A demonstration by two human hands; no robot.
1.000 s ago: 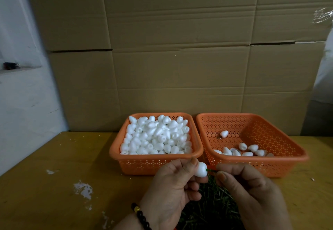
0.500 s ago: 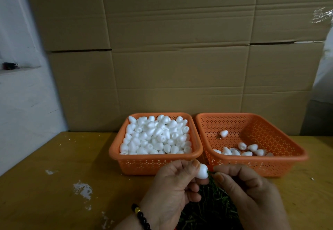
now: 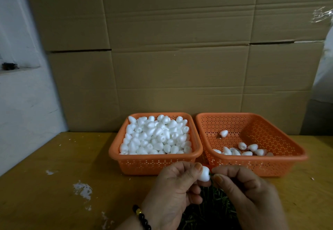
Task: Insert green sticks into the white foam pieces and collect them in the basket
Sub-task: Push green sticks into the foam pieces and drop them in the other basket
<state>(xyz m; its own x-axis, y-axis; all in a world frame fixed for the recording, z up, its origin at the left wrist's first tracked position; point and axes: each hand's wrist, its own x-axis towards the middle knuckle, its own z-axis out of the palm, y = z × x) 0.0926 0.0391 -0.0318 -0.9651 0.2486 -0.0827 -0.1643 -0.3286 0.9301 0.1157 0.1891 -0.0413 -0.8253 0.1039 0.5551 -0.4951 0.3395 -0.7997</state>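
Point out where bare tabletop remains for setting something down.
Bare table lies left of the full basket, and a strip right of the sparse basket. It is crowded in front: both hands work over the green sticks.

Backdrop: stacked brown cardboard boxes (image 3: pixel 180 49), flaps and seams visible, standing at the far edge of the table. Surface: yellow-brown wooden table (image 3: pixel 54 157) with white paint chips (image 3: pixel 82 190). Left: white wall (image 3: pixel 21 103) carrying a small dark object (image 3: pixel 9 66), too blurred to identify.
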